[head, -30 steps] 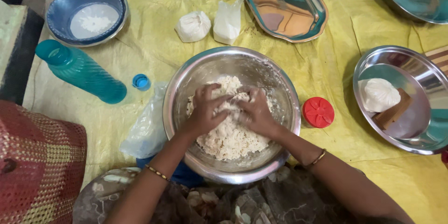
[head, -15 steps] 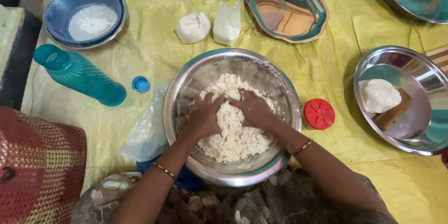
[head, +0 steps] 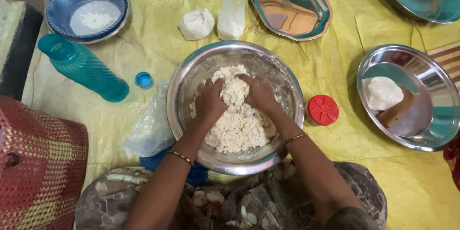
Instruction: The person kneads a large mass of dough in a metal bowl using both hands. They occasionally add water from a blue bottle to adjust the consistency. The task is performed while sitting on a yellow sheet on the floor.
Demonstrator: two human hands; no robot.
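- The left hand point(head: 209, 103) is pressing down into the crumbly pale dough point(head: 239, 124), its fingers curled and closing around a clump of it.
- The right hand point(head: 260, 94) is doing the same just beside it, fingers bent and gripping the same raised clump between the two hands.
- The dough is sitting inside the large round steel mixing bowl point(head: 191, 74), which is resting on the yellow plastic sheet point(head: 335, 62) directly in front of the person.
- A teal plastic water bottle point(head: 84, 67) is lying on its side well to the left of the bowl, with its small blue cap point(head: 143, 79) near it.
- A clear plastic bag point(head: 151, 129) is lying against the bowl's left rim.
- A round red lid point(head: 323, 110) is sitting just beside the bowl's right rim.
- A blue bowl holding white flour point(head: 86, 10) is standing at the far left corner.
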